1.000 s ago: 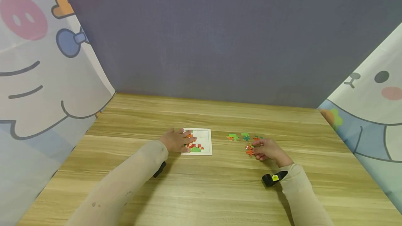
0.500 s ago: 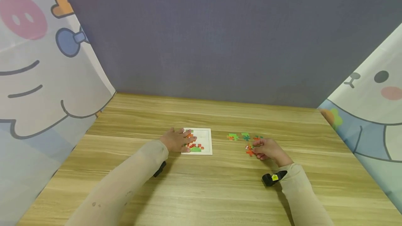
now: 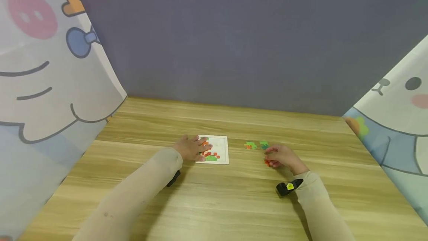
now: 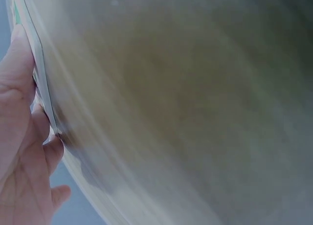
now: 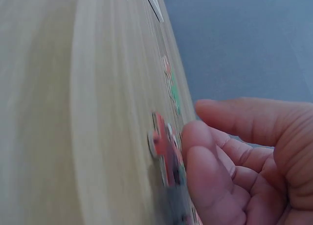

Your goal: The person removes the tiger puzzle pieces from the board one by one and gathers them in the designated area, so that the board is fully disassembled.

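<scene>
My left hand (image 3: 190, 148) lies with fingers spread over the left side of a square white puzzle frame (image 3: 226, 150). Red, orange and green puzzle pieces (image 3: 211, 157) fill its left and lower parts; the hand hides some of them. In the left wrist view, the thumb (image 4: 19, 58) lies along the frame's edge. On the right, my right hand (image 3: 282, 156) hovers with loosely bent fingers over an orange-red puzzle piece (image 3: 266, 163), mostly covered in the head view. The right wrist view shows this red piece (image 5: 165, 149) beside the fingertips, with nothing between thumb and forefinger.
Left of the right hand lie a green-and-orange piece (image 3: 250, 145) and a green-and-teal piece (image 3: 264, 145). The wooden table (image 3: 214, 196) ends at a grey back panel (image 3: 227, 47). Cartoon-printed panels (image 3: 43, 66) stand at both sides.
My right hand has shifted left over the orange-red piece, covering more of it and hiding another piece behind it. The left hand stays on the frame. The head view has shifted slightly.
</scene>
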Action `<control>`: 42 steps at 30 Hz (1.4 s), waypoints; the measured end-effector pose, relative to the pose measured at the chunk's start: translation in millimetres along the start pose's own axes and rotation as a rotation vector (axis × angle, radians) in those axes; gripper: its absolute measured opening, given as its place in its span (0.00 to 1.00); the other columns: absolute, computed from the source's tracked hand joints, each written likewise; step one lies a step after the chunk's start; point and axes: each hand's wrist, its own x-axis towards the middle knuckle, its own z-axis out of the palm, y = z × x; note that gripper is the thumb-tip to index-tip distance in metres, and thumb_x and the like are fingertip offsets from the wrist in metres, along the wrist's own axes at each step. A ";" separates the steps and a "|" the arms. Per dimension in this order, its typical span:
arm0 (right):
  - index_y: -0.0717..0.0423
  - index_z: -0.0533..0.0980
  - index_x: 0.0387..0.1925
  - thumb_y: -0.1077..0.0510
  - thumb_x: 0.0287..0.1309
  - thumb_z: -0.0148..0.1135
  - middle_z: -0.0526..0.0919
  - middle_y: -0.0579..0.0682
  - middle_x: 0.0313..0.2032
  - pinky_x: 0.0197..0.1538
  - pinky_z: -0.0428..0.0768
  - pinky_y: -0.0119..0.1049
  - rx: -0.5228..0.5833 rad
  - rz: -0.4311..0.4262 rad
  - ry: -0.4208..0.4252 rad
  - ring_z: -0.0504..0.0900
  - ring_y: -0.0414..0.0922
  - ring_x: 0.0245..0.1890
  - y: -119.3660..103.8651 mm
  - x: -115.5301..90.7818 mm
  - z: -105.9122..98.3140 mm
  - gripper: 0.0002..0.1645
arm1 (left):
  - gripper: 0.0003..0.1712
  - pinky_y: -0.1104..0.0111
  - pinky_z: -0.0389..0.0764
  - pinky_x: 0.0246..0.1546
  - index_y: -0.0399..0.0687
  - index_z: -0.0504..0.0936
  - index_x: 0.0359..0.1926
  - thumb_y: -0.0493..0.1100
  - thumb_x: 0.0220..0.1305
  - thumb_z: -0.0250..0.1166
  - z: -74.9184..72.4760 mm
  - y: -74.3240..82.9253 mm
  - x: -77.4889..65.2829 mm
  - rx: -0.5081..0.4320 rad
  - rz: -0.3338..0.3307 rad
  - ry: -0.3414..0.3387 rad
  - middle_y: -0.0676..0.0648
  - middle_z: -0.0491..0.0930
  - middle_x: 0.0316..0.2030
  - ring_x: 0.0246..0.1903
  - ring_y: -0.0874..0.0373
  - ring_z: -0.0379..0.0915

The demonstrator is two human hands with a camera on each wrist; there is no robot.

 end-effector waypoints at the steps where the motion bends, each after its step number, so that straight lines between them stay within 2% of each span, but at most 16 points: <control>1: 0.78 0.70 0.51 0.66 0.60 0.60 0.81 0.48 0.23 0.25 0.80 0.29 0.011 -0.001 -0.006 0.78 0.37 0.20 0.0 0.6 0.7 0.21 | 0.37 0.48 0.49 0.68 0.67 0.49 0.75 0.65 0.69 0.43 -0.8 1.4 0.5 -0.003 0.002 -0.001 0.53 0.43 0.75 0.73 0.51 0.42; 7: 0.76 0.71 0.51 0.66 0.58 0.61 0.79 0.48 0.21 0.23 0.78 0.29 -0.002 -0.012 -0.014 0.76 0.37 0.19 -3.2 6.8 8.1 0.22 | 0.36 0.49 0.49 0.69 0.68 0.49 0.75 0.65 0.69 0.43 -2.6 5.5 1.9 0.006 -0.003 -0.017 0.54 0.43 0.75 0.73 0.52 0.41; 14: 0.74 0.73 0.49 0.66 0.56 0.63 0.78 0.47 0.23 0.28 0.78 0.32 -0.094 -0.104 0.003 0.75 0.40 0.22 -15.7 21.4 20.3 0.21 | 0.37 0.48 0.48 0.69 0.67 0.48 0.75 0.65 0.69 0.43 -1.0 0.1 0.9 0.004 -0.015 -0.008 0.54 0.42 0.75 0.73 0.51 0.41; 18: 0.71 0.75 0.48 0.66 0.57 0.62 0.76 0.47 0.22 0.27 0.73 0.32 -0.098 -0.105 -0.016 0.71 0.40 0.21 -22.9 30.0 28.3 0.17 | 0.37 0.48 0.47 0.69 0.69 0.47 0.75 0.66 0.68 0.43 -1.0 1.2 1.0 0.003 -0.028 -0.018 0.55 0.41 0.75 0.73 0.53 0.40; 20: 0.69 0.76 0.47 0.65 0.56 0.63 0.76 0.47 0.22 0.27 0.74 0.31 -0.115 -0.104 -0.019 0.72 0.40 0.21 -27.1 33.8 32.1 0.17 | 0.37 0.49 0.47 0.69 0.69 0.46 0.75 0.66 0.68 0.42 -1.5 2.1 0.9 0.004 -0.030 -0.027 0.55 0.41 0.75 0.73 0.53 0.39; 29: 0.71 0.77 0.48 0.65 0.54 0.64 0.73 0.45 0.16 0.24 0.72 0.30 -0.199 -0.193 -0.100 0.69 0.38 0.16 -45.1 49.7 50.8 0.19 | 0.36 0.48 0.48 0.69 0.68 0.48 0.75 0.65 0.69 0.43 -2.3 2.4 -1.6 -0.012 -0.019 -0.009 0.55 0.42 0.75 0.73 0.52 0.40; 37: 0.69 0.78 0.46 0.65 0.54 0.64 0.73 0.46 0.16 0.24 0.72 0.29 -0.244 -0.177 -0.132 0.69 0.39 0.16 -60.7 54.6 66.7 0.18 | 0.37 0.49 0.48 0.69 0.69 0.47 0.75 0.66 0.69 0.41 -1.8 3.0 0.9 0.021 -0.018 -0.020 0.55 0.41 0.75 0.73 0.53 0.40; 42: 0.68 0.79 0.45 0.66 0.52 0.64 0.70 0.45 0.14 0.22 0.69 0.27 -0.286 -0.185 -0.137 0.68 0.37 0.14 -67.9 57.3 74.4 0.17 | 0.37 0.48 0.48 0.69 0.69 0.47 0.75 0.67 0.69 0.41 -1.8 2.4 1.8 0.023 -0.024 -0.034 0.55 0.40 0.75 0.73 0.53 0.40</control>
